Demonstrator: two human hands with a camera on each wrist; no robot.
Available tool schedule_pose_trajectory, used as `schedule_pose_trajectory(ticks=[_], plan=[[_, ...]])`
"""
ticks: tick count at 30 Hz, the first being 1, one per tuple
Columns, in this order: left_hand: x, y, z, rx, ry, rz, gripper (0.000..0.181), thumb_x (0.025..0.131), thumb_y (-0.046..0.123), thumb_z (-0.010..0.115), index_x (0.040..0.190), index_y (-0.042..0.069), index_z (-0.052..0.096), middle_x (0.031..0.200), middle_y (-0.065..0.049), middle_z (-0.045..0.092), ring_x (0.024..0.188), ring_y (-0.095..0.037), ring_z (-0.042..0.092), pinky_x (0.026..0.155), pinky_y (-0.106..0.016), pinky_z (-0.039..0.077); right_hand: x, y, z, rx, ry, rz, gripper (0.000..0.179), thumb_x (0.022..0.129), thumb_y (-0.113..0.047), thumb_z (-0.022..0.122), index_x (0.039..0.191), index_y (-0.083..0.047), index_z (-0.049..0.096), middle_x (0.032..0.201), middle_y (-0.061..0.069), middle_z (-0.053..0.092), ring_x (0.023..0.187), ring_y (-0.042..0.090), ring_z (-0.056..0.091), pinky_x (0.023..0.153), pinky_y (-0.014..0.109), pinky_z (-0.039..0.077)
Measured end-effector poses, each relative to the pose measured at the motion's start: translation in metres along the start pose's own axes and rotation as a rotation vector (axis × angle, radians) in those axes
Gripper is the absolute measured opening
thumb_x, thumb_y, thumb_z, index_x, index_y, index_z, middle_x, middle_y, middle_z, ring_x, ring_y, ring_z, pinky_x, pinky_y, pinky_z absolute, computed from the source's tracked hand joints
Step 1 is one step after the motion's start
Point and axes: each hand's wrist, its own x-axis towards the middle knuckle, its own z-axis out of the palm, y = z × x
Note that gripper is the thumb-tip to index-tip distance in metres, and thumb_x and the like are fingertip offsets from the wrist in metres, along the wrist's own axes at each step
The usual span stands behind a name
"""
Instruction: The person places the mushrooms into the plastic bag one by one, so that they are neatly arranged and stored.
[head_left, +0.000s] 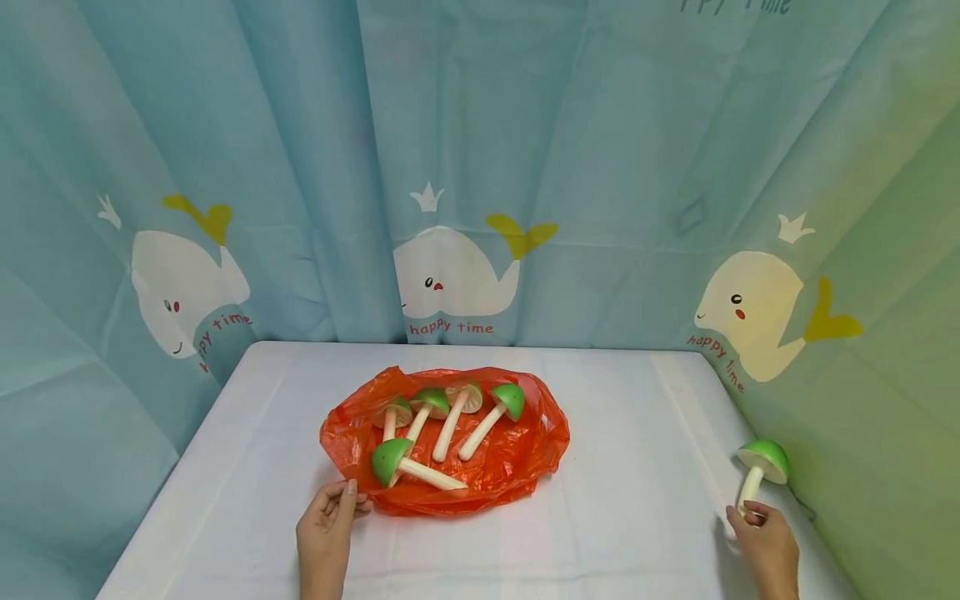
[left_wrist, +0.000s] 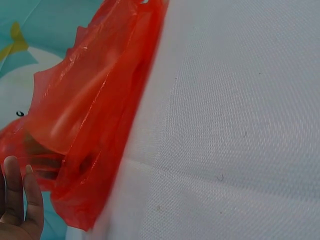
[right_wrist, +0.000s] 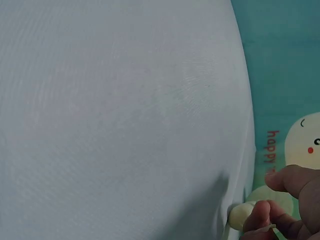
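At the table's right edge my right hand (head_left: 768,546) pinches the pale stem of a green-capped artificial mushroom (head_left: 763,462). Its cap points up and away, and the rounded stem end shows past the fingertips (right_wrist: 260,212) in the right wrist view. My left hand (head_left: 326,525) is at the front left rim of a red plastic bag (head_left: 487,500), thumb and curled fingers pinching at its edge. Two of its other fingers (left_wrist: 32,200) stand fairly straight beside the bag. Several similar mushrooms (head_left: 422,473) lie in the spread-open bag, one crosswise in front.
A white-covered table (head_left: 615,467) carries the bag left of centre. Behind and on both sides hangs a blue-green curtain (head_left: 600,167) printed with whales. It stands close to the right hand, where a thin dark cord (head_left: 802,504) lies near the table edge.
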Motion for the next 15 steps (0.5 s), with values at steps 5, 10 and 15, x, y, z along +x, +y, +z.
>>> schedule_pose_trajectory(ticks=[5, 10, 15], plan=[[0.0016, -0.0074, 0.0000, 0.041, 0.039, -0.051, 0.060, 0.081, 0.056, 0.065, 0.099, 0.000, 0.059, 0.084, -0.019, 0.063, 0.071, -0.025, 0.065, 0.066, -0.031, 0.057, 0.0019, 0.0050, 0.0003, -0.009, -0.008, -0.013, 0.043, 0.086, -0.020, 0.064, 0.109, 0.014, 0.053, 0.084, 0.017, 0.058, 0.069, 0.022, 0.051, 0.055, 0.030, 0.040], [0.0013, -0.0078, 0.0008, 0.053, 0.048, -0.065, 0.064, 0.078, 0.062, 0.064, 0.100, 0.001, 0.060, 0.085, -0.018, 0.063, 0.073, -0.026, 0.065, 0.067, -0.031, 0.057, 0.0016, 0.0060, -0.0007, 0.014, -0.031, -0.004, 0.043, 0.080, -0.011, 0.062, 0.108, 0.019, 0.050, 0.079, 0.023, 0.058, 0.061, 0.023, 0.053, 0.050, 0.031, 0.042], [0.0013, -0.0084, 0.0002, 0.050, 0.056, -0.067, 0.058, 0.081, 0.057, 0.064, 0.099, 0.002, 0.060, 0.084, -0.018, 0.063, 0.072, -0.025, 0.065, 0.066, -0.032, 0.057, -0.0003, 0.0083, -0.0023, 0.027, -0.030, 0.019, 0.048, 0.076, -0.007, 0.061, 0.109, 0.024, 0.046, 0.075, 0.026, 0.061, 0.058, 0.028, 0.056, 0.048, 0.032, 0.043]])
